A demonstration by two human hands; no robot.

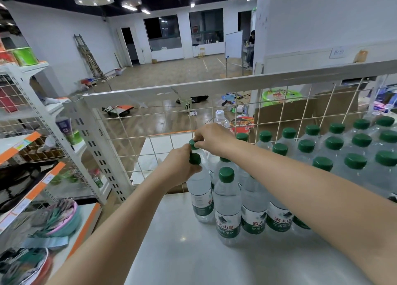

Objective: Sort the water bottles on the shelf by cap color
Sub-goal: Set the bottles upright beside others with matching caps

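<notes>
Left hand: the left hand point(182, 162) curls its fingers round the neck of a clear water bottle point(200, 196), just under its green cap point(195, 158), at the left end of the group.
Right hand: the right hand point(211, 137) reaches over the bottles and pinches a second green cap point(193, 144) on a bottle just behind the first; that bottle's body is mostly hidden by the hands.
Shelf: a white shelf top point(182, 252) bears the bottles, backed by a wire grid panel point(171, 121).
Green-capped bottles: rows of clear bottles point(335, 147) with green caps stand upright and close together from the hands out to the right edge, holding clear water; the front ones show green labels point(228, 226).
White-capped bottle: one bottle with a white cap point(219, 113) stands beyond the grid, behind the right hand.
Beside it: a round red-lidded bowl point(241, 124) lies just right of that bottle.
Lower left: a pink-rimmed basket point(71, 218) holds mixed small items, too blurred to name.
</notes>
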